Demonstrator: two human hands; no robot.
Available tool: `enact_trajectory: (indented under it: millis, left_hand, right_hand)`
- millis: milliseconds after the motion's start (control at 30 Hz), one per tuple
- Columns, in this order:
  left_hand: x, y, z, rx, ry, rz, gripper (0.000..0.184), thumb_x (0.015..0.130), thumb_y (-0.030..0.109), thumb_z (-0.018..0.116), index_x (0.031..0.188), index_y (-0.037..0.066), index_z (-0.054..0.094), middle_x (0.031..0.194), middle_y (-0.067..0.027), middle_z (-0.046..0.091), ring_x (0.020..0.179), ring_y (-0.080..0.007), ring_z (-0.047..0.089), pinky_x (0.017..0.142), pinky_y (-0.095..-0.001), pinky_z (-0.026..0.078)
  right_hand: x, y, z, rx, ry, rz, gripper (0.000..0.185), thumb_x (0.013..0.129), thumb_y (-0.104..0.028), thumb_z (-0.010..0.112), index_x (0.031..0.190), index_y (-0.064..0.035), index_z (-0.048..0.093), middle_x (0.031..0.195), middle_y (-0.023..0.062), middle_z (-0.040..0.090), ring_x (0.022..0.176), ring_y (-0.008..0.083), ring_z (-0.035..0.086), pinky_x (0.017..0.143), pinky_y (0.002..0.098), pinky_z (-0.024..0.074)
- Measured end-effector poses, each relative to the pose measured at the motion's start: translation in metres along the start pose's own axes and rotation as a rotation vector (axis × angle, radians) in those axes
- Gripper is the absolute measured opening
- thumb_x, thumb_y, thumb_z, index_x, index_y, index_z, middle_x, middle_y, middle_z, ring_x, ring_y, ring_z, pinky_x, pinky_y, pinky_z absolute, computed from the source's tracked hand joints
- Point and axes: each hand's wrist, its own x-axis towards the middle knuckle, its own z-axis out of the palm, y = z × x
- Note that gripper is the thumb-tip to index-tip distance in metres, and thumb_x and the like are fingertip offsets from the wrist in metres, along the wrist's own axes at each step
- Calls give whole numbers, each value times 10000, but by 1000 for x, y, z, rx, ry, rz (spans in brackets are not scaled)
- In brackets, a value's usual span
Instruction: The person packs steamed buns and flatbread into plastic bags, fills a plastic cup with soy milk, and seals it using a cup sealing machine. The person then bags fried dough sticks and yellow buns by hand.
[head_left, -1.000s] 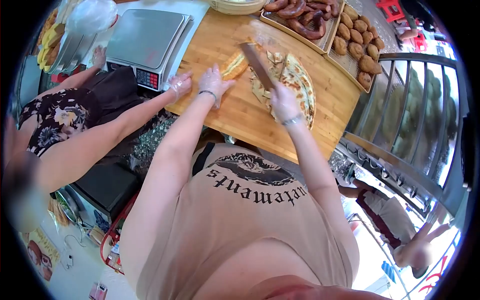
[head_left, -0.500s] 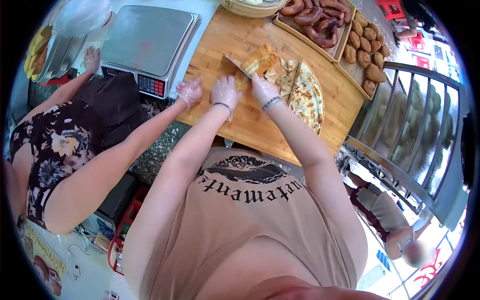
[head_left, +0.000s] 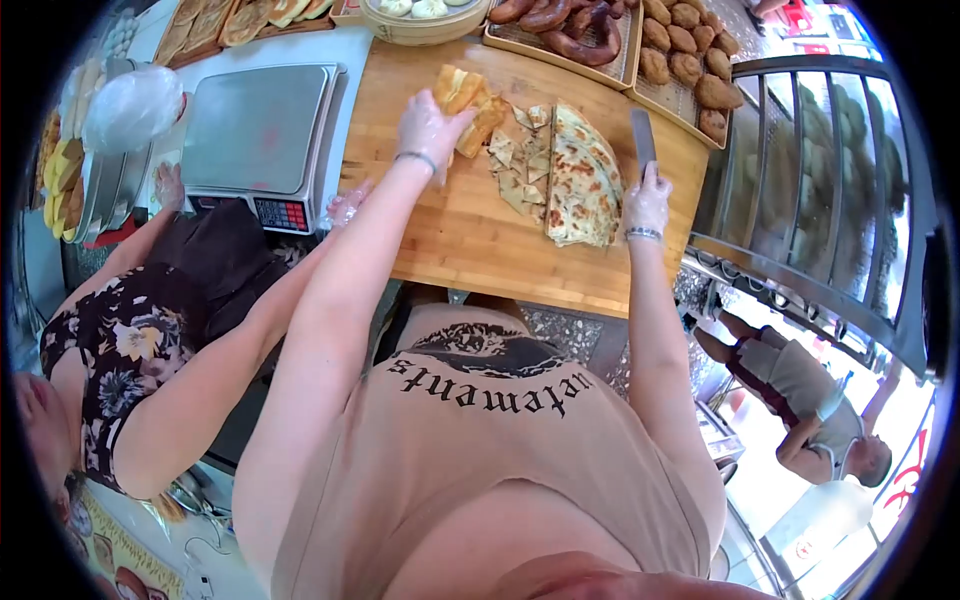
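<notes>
My left hand (head_left: 432, 132), in a clear plastic glove, has its thumb and fingers around the near left end of the golden fried dough (head_left: 460, 90) on the wooden board (head_left: 440, 235). A second cut piece of fried dough (head_left: 485, 125) lies against it on the right. My right hand (head_left: 647, 205), also gloved, is closed around the handle of a knife (head_left: 641, 135), whose blade points away from me. Left of the knife rests a browned flatbread (head_left: 582, 180) with a straight cut edge. Small cut flatbread pieces (head_left: 520, 165) lie beside that edge.
A scale (head_left: 260, 130) stands left of the board. Beyond the board are a bamboo steamer (head_left: 425, 25) of buns, a tray of brown rings (head_left: 570, 35) and a tray of brown fried pieces (head_left: 690, 65). A co-worker's gloved hand (head_left: 348, 200) is near the board's left edge.
My right hand has carried the knife from the fried dough to the right, past the flatbread. My left hand has moved forward onto the dough. The view has shifted, showing more food at the back.
</notes>
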Motion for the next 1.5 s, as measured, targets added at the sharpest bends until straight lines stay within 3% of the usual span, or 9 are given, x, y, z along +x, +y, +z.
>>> enact_trajectory:
  millis: [100,400,567,633,667,733,933,1100,1500]
  left_hand:
    - [20,19,19,552,-231,25,1144,688,554,747,1469,-4,124,1337,-253,430,1184,-358,499,971,-400,438]
    - [27,-18,37,483,-230,-74,1156,682,424,794,1488,43,57,1278,-264,486,1164,-375,514,949,-401,458]
    - [-17,-41,49,266,-68,-77,1073,738,340,752,1445,-57,48,1267,-325,469,1108,-417,542,933,-412,470]
    - [-5,-103,83,791,-72,379,706,756,365,706,1291,-27,464,1237,-278,531,1074,-372,569,930,-381,472]
    - [-23,-18,-4,471,-575,300,519,757,453,651,1066,36,652,1097,-220,636,1011,-336,611,898,-378,489]
    - [-4,-18,-43,631,-648,112,478,754,491,609,961,68,696,958,-191,680,924,-335,643,858,-396,504]
    - [126,-67,-286,755,645,-6,268,815,201,566,1038,94,670,1185,-204,569,995,-382,609,818,-466,515]
    - [139,-132,-420,1337,1017,-92,302,881,256,551,1163,177,621,1152,-83,583,978,-271,605,815,-395,510]
    - [96,47,-385,1293,336,703,331,877,260,586,1142,66,545,1090,-136,556,1020,-280,542,917,-423,424]
  right_hand:
    - [24,36,33,-38,-85,-54,474,870,-106,499,1336,-184,454,1248,228,479,962,407,602,815,493,506]
    - [-1,-32,32,407,5,-447,352,830,-126,596,1177,-76,576,1077,213,618,986,376,586,835,442,485]
    - [-30,-186,58,750,-342,-319,864,791,-426,699,1420,-4,284,1267,317,502,1186,382,515,963,422,443]
    - [-32,-236,63,477,-369,-200,1121,720,-537,721,1473,8,95,1447,329,281,1302,413,392,1036,417,392]
    - [-34,-253,62,495,-385,-243,1121,720,-537,721,1473,8,95,1447,329,281,1302,413,392,1036,417,392]
    - [-33,-270,49,251,-422,-164,1135,702,-560,721,1491,-38,93,1534,261,108,1336,426,330,1063,424,363]
    - [-40,-283,57,116,-396,-144,1057,728,-451,712,1506,-93,90,1548,220,115,1337,394,348,1054,413,374]
    - [-39,-279,49,192,-347,-162,1046,732,-371,725,1500,-82,77,1490,254,254,1303,408,385,1038,441,382]
    - [-13,-226,110,661,-262,-377,725,706,-210,733,1303,44,408,1175,214,578,1057,327,583,920,382,465]
